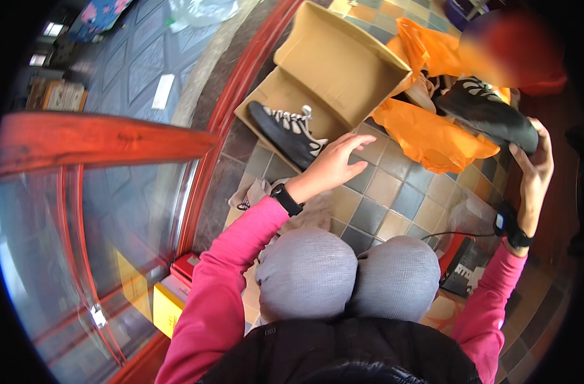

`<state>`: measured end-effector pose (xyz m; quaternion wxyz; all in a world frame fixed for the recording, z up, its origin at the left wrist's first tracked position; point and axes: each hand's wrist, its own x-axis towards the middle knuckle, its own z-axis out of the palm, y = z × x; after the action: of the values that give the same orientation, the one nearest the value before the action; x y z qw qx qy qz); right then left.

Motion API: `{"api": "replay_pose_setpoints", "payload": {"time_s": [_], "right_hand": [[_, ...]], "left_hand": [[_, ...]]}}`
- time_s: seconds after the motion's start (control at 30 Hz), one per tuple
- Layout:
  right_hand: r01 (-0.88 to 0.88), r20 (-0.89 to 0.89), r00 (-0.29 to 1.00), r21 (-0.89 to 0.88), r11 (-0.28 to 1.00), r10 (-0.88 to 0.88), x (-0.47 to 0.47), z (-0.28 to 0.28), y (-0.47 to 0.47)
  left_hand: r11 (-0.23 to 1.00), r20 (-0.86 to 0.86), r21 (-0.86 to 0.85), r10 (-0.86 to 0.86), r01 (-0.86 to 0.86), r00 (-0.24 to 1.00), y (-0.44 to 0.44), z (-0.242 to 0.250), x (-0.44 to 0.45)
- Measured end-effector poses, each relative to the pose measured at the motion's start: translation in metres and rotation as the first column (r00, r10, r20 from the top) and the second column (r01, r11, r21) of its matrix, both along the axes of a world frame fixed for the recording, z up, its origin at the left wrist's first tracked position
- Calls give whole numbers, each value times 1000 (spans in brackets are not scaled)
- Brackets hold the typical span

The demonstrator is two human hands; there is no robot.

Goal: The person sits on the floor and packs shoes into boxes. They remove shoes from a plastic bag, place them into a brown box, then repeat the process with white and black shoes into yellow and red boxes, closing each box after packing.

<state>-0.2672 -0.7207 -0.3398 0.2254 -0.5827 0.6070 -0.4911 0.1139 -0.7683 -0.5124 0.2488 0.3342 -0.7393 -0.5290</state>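
Observation:
My right hand (536, 158) grips the end of a black shoe with pale laces (488, 113), which I hold over an orange plastic bag (428, 137). Its lower side and other end are partly covered by the bag. Stretched over the floor tiles, my left hand (337, 161) holds nothing, thumb and fingers apart. It is close to a similar black shoe with white laces (284, 132), lying inside an open cardboard shoebox (340, 60). The forearm hides part of that shoe and of the box's near edge. Another, paler shoe (424, 91) shows within the orange bag.
To the left stands a red-framed glass door (104, 144). Beside my left arm sits a yellow box (168, 307). A black and red box (457, 264) and clear plastic (472, 216) lie by my right knee. A cable (457, 234) runs to my right wrist.

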Motion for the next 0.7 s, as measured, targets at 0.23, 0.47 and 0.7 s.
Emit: {"api": "replay_pose_setpoints", "payload": {"time_s": [0.23,0.47,0.7], "right_hand": [[258,311,923,-61,964,-228,3,56,-3],[-158,730,683,138,978,7,151,-85,-26],[-503,863,81,467,727,-499,254,-196,-76]], "left_hand": [[943,-7,79,323,-322,946,16,-15,51],[771,-571,600,598,-211,563,-38,32,80],[447,-334,861,856,-242,394,-108,3,110]]}}
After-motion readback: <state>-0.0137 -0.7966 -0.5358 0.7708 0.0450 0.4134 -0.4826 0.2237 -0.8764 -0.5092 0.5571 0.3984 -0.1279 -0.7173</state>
